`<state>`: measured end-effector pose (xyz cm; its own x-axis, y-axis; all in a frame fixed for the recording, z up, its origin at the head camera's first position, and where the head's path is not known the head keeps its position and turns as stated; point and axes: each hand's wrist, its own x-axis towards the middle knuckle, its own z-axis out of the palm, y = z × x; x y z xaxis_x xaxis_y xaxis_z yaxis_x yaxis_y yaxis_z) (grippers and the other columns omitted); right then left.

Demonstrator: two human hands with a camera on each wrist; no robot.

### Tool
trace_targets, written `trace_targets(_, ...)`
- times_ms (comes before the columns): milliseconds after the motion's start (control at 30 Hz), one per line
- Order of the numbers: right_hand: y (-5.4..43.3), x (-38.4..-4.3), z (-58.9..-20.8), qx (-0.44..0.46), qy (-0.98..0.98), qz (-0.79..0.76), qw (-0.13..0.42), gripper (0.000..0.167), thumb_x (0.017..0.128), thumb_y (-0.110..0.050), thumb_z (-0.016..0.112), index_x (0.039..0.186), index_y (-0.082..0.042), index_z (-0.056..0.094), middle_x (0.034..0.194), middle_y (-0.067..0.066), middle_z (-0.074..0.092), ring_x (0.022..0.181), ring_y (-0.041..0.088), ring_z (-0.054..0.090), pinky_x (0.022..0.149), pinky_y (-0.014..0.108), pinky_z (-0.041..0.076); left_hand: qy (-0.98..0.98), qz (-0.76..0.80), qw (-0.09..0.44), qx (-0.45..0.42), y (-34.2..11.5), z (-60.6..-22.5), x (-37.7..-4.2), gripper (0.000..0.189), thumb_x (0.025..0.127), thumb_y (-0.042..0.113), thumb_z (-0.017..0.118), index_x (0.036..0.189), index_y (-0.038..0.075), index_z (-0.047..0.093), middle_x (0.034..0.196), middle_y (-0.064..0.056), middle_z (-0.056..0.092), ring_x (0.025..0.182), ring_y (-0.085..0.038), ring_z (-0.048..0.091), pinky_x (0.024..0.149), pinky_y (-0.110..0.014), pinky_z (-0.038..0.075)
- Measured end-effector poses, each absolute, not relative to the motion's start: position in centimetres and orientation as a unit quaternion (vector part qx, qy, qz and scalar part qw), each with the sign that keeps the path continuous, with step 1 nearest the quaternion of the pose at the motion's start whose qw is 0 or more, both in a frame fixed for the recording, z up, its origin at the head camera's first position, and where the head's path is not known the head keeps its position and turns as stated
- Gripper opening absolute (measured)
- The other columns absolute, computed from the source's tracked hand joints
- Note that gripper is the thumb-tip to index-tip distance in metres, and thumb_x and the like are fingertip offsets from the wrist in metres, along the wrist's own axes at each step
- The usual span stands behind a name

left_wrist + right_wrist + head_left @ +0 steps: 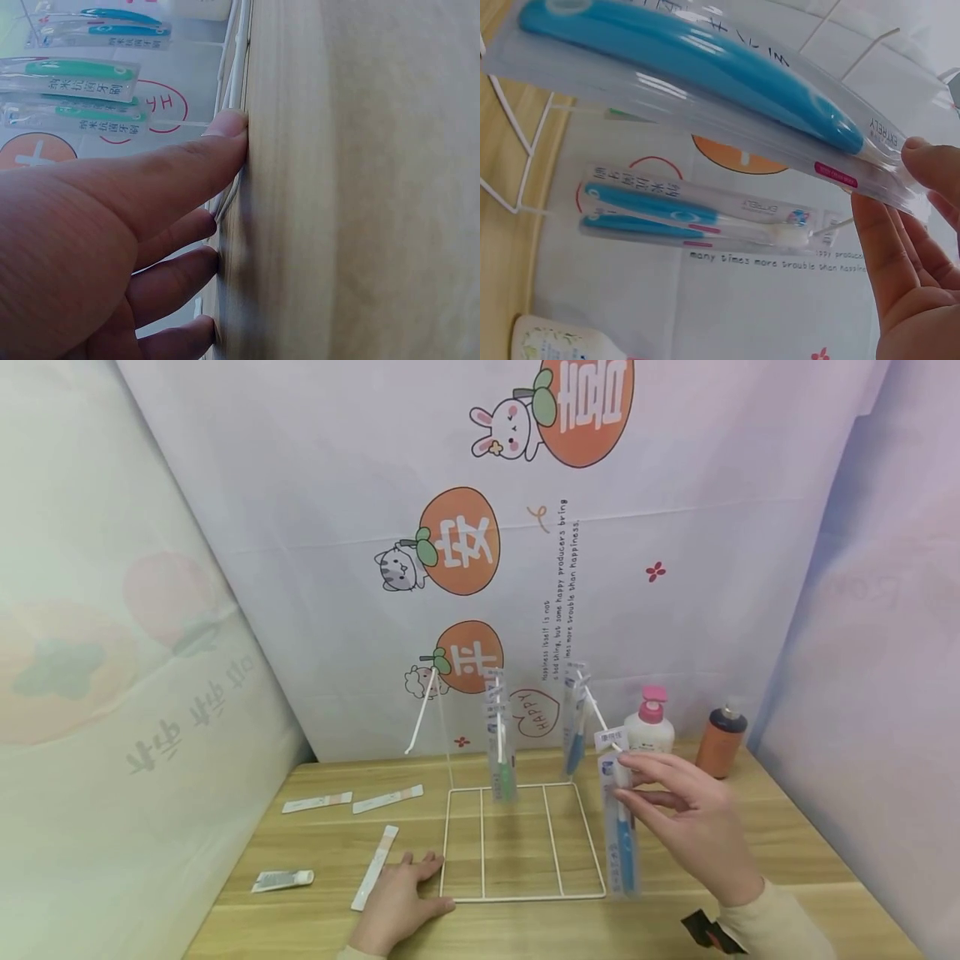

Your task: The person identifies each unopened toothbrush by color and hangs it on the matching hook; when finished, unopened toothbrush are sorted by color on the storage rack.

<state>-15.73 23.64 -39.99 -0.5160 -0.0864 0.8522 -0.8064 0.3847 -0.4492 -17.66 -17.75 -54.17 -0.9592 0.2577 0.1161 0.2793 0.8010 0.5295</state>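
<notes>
My right hand (pixel 690 818) pinches the top of a packaged blue toothbrush (pixel 626 852) between thumb and fingers, at the front end of the white wire rack's right prong. In the right wrist view its blue handle (pixel 697 64) slants through clear packaging. Further back on the same prong hang more blue toothbrushes (pixel 652 206). Packaged green toothbrushes (pixel 82 69) hang from the middle prong; the left prong (pixel 422 710) is bare. My left hand (pixel 401 897) rests on the table by the front left corner of the rack's base (pixel 525 899), its thumb touching the wire.
Left of the rack lie several slim white packets (pixel 375 868) and a small tube (pixel 282 881). Behind my right hand stand a white pump bottle (pixel 649 731) with a pink top and an orange bottle (pixel 722 747) with a dark top. Printed cloth (pixel 300 635) walls the wooden table (pixel 525 931).
</notes>
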Motion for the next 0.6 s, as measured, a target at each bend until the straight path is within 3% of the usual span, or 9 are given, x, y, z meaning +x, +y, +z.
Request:
trace_targets(433,22.7,-18.7,-40.7,0.276,-0.745,0.453,0.404,0.062,0.071,0.025,0.088,0.125,-0.002,0.076,0.117,0.013,0.075,0.1,0.006,0.072,0.076,0.02,0.062,-0.949,-0.281,0.02,-0.143,-17.7,-53.9,-17.6,0.072,0.079,0.046,0.094,0.137,0.006,0.074,0.142,-0.018,0.069,0.137,-0.065,0.05,0.108,-0.083,0.036)
trace_targets(600,22.4,-20.3,-41.1,0.263,-0.751,0.451,0.405,0.051,0.077,0.02,0.087,0.122,-0.001,0.076,0.113,0.012,0.074,0.103,0.009,0.07,0.079,0.021,0.062,-0.949,-0.281,0.016,-0.14,-17.6,-53.8,-17.5,0.072,0.08,0.046,0.094,0.137,0.006,0.074,0.142,-0.017,0.069,0.137,-0.065,0.049,0.108,-0.083,0.036)
